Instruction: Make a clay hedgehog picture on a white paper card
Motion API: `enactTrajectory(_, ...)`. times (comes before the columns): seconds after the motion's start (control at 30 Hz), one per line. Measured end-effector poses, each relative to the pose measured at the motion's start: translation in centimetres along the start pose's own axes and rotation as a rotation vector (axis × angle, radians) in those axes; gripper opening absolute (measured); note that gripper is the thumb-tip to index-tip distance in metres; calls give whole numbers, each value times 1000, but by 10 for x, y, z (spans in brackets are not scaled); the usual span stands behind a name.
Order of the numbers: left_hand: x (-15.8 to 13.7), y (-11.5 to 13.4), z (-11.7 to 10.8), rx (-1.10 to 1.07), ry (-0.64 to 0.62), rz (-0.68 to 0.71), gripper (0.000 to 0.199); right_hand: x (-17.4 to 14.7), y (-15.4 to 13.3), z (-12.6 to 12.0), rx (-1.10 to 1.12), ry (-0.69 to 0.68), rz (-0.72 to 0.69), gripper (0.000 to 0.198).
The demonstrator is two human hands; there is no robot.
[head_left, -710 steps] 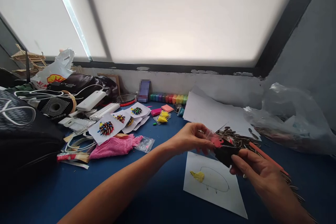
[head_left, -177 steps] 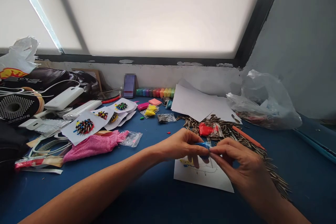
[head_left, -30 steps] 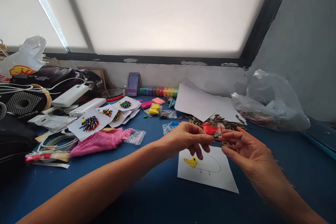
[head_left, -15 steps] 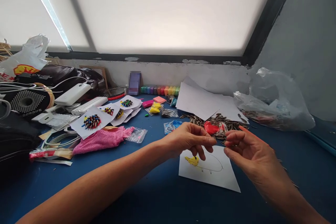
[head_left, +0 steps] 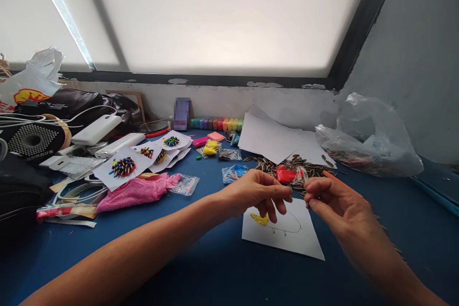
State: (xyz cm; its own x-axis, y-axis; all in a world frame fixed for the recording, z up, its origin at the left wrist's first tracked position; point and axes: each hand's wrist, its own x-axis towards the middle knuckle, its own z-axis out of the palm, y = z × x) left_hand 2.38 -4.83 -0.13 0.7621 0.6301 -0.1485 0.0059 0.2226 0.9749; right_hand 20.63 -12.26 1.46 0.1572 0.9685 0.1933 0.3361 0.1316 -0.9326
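Yellow lump (head_left: 258, 220) on white, line-drawn paper (head_left: 301, 245)

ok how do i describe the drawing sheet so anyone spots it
Over the blue table, find the two hands. Beneath them, partly hidden by the left one, lies a white sheet. Unlike the colourful cards at left or plain paper behind, it shows a thin outline with a yellow patch at one end.

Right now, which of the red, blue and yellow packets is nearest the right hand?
The red packet, amid the striped seeds; the blue packet and yellow packet lie farther left, on the blue tabletop.
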Motion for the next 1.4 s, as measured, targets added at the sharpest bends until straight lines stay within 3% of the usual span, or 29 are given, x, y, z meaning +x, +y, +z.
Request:
enactTrajectory(0.17, 0, 0, 1, 0, 3, -5, 49, -1, 1, -2, 166, -22, 192, 26)
enactTrajectory(0.33, 1, -1, -1, -30, 37, 32, 37, -1, -2, 0, 298, 7, 311, 27)
enactTrajectory(0.6, 0, -1, 3, -8, 71, 105, 22, -2, -2, 2, 448, -20, 311, 24)
enactTrajectory(1.07, -1, -4, 11, 197, 65, 121, 37, -8, -5, 5, 484, -99, 360, 31)
enactTrajectory(1.4, 0, -1, 7, 13, 124, 147, 33, -7, 1, 4, 456, -108, 267, 24)
